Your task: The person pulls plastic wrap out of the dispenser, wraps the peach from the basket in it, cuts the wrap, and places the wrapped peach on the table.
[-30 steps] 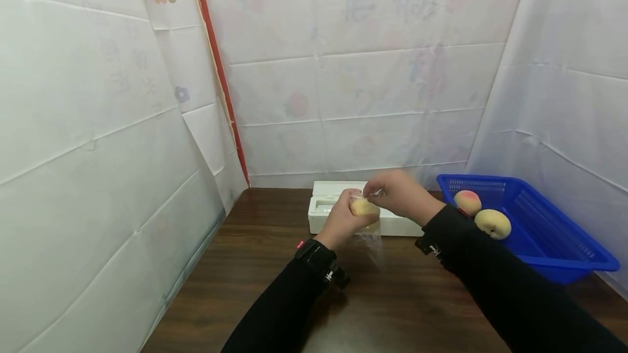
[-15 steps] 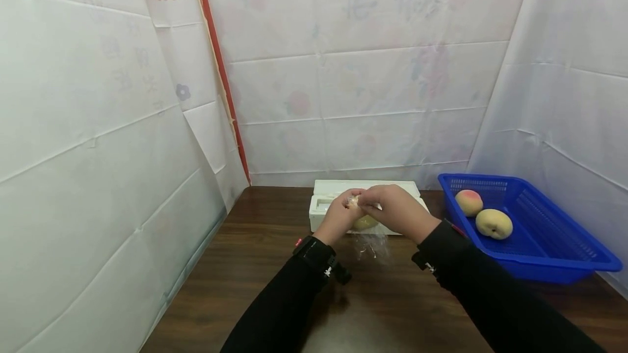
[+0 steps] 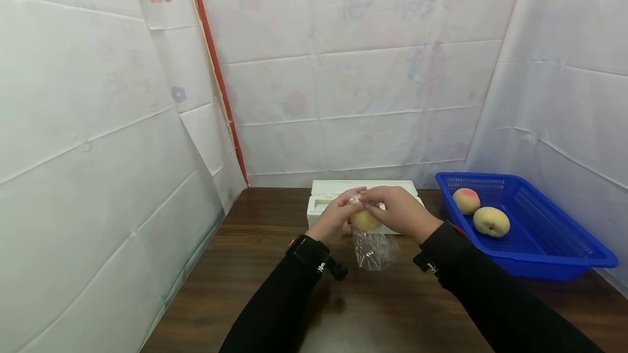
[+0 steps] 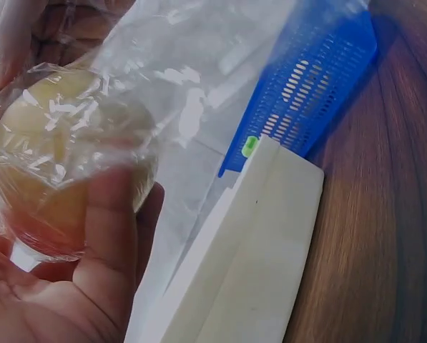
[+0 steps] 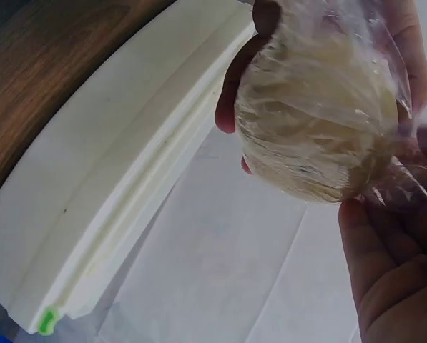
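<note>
Between both hands, in front of the white box, is a peach wrapped in clear plastic film. My left hand grips it from the left; the left wrist view shows fingers curled around the film-covered fruit. My right hand comes in from the right, and in the right wrist view its thumb and fingers pinch gathered film at the peach's edge. A loose, crinkled tail of film hangs below the fruit over the table.
A long white film dispenser box with its lid up stands behind the hands, a green slider at one end. At the right, a blue plastic basket holds a pink-tinged peach and a pale yellow one. White sheeting encloses the dark wooden table.
My right hand has come down from above the peach to its right side. The film tail has spread out and hangs more visibly below the fruit.
</note>
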{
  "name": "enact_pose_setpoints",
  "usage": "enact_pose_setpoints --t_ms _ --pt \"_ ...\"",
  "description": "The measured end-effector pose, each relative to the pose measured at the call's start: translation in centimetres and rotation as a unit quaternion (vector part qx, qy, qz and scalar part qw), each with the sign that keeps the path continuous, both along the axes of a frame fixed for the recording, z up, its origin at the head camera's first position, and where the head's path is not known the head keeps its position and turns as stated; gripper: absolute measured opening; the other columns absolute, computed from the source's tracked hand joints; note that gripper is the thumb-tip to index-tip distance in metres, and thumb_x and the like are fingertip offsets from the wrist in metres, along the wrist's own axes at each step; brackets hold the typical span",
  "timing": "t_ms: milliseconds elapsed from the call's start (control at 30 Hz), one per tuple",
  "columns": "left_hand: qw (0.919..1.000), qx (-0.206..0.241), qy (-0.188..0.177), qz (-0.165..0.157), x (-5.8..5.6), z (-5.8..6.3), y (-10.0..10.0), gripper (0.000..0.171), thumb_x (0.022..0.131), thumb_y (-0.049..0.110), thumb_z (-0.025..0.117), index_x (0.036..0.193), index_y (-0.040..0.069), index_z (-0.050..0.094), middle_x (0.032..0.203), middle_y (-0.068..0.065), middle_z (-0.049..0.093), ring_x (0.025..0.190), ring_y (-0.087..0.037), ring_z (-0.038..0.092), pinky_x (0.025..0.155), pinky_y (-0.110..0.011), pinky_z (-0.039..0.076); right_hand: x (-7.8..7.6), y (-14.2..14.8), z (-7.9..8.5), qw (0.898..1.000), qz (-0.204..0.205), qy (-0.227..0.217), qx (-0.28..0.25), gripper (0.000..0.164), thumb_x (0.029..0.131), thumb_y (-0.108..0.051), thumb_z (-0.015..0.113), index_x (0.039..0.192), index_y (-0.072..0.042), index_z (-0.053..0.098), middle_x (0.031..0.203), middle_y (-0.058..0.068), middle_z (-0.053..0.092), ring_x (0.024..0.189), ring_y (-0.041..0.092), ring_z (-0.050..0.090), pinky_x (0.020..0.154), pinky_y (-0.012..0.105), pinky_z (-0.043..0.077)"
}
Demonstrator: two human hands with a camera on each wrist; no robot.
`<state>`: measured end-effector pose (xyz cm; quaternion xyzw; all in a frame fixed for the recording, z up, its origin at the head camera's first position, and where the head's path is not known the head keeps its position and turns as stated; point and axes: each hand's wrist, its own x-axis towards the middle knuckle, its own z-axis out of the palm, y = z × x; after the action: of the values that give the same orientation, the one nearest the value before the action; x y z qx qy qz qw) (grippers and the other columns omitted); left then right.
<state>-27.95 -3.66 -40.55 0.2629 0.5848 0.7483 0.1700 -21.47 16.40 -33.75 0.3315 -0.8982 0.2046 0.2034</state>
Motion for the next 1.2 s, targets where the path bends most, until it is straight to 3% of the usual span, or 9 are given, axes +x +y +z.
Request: enact_pose_setpoints --t_ms 233,333,467,633,833,900,1000,1100,1200 --pt "0.9996 0.013 -0.008 -0.024 -0.4 -0.2 -0.4 0.048 0.113 0.028 0.049 0.160 0.025 0.047 0.157 -0.008 0.053 0.111 -0.014 0.070 0.083 -0.032 0.061 0.3 0.0 0.2 0.998 0.009 -0.058 0.035 0.044 0.110 -0.028 0.061 0.151 -0.012 0.060 0.161 0.010 0.054 0.145 0.034 0.055 0.114 0.053 0.050" --pt "0.9995 0.005 -0.018 -0.025 -0.5 -0.2 -0.4 0.051 0.114 0.043 0.043 0.161 0.024 0.046 0.158 -0.009 0.050 0.108 -0.016 0.071 0.083 -0.034 0.061 0.3 0.0 0.1 0.995 0.002 -0.076 0.058 0.050 0.112 -0.033 0.056 0.156 -0.011 0.053 0.166 0.011 0.047 0.149 0.036 0.050 0.118 0.055 0.046" --pt "0.9992 -0.002 -0.037 -0.015 -0.5 -0.1 -0.5 0.062 0.113 0.061 0.032 0.165 0.029 0.041 0.166 -0.006 0.044 0.121 -0.023 0.067 0.088 -0.036 0.061 0.1 -0.1 -0.1 0.992 0.002 -0.103 0.074 0.057 0.113 -0.037 0.051 0.163 -0.009 0.041 0.171 0.015 0.036 0.158 0.037 0.037 0.124 0.058 0.037" --pt "0.9992 -0.027 -0.025 -0.015 -0.6 -0.1 -0.6 0.061 0.112 0.063 0.028 0.166 0.035 0.037 0.169 -0.006 0.042 0.128 -0.024 0.063 0.090 -0.034 0.060 -0.4 -0.1 -0.4 0.985 0.000 -0.164 0.048 0.059 0.115 -0.038 0.044 0.166 -0.011 0.033 0.175 0.016 0.027 0.163 0.038 0.025 0.128 0.060 0.028" --pt "0.9982 -0.044 -0.039 0.008 -0.7 -0.7 -0.6 0.055 0.114 0.054 0.037 0.162 0.029 0.045 0.152 -0.012 0.056 0.099 -0.019 0.071 0.076 -0.030 0.060 -0.9 0.6 -1.4 0.971 0.021 -0.235 -0.036 0.057 0.117 -0.042 0.038 0.168 -0.019 0.031 0.176 0.009 0.027 0.164 0.036 0.022 0.130 0.062 0.024" --pt "0.9979 -0.034 -0.049 0.026 -0.7 -0.8 -0.6 0.054 0.114 0.051 0.043 0.161 0.025 0.049 0.151 -0.012 0.056 0.096 -0.021 0.071 0.072 -0.031 0.060 -1.0 0.9 -1.7 0.963 0.042 -0.250 -0.089 0.056 0.117 -0.041 0.037 0.169 -0.020 0.029 0.177 0.007 0.025 0.165 0.036 0.019 0.130 0.063 0.022" --pt "0.9973 -0.004 -0.054 0.051 -0.7 -0.8 -0.6 0.054 0.111 0.049 0.052 0.158 0.021 0.052 0.158 -0.009 0.050 0.109 -0.028 0.071 0.078 -0.038 0.064 -1.0 1.2 -2.2 0.950 0.044 -0.251 -0.179 0.058 0.117 -0.042 0.036 0.170 -0.022 0.026 0.179 0.010 0.020 0.165 0.038 0.016 0.129 0.066 0.023" --pt "0.9952 0.031 -0.045 0.080 -0.8 -0.6 -0.6 0.054 0.110 0.046 0.058 0.156 0.019 0.055 0.164 -0.009 0.044 0.128 -0.037 0.065 0.090 -0.050 0.064 -0.8 1.4 -2.6 0.923 0.010 -0.273 -0.269 0.068 0.115 -0.052 0.036 0.172 -0.024 0.015 0.180 0.015 0.011 0.164 0.045 0.016 0.125 0.070 0.027" --pt "0.9920 0.064 -0.034 0.104 -0.8 -0.6 -0.7 0.050 0.110 0.038 0.059 0.154 0.016 0.057 0.164 -0.013 0.044 0.136 -0.040 0.059 0.096 -0.057 0.061 -0.5 1.5 -3.5 0.878 -0.006 -0.342 -0.335 0.082 0.111 -0.062 0.037 0.173 -0.022 0.002 0.179 0.020 0.005 0.163 0.049 0.014 0.123 0.071 0.031"
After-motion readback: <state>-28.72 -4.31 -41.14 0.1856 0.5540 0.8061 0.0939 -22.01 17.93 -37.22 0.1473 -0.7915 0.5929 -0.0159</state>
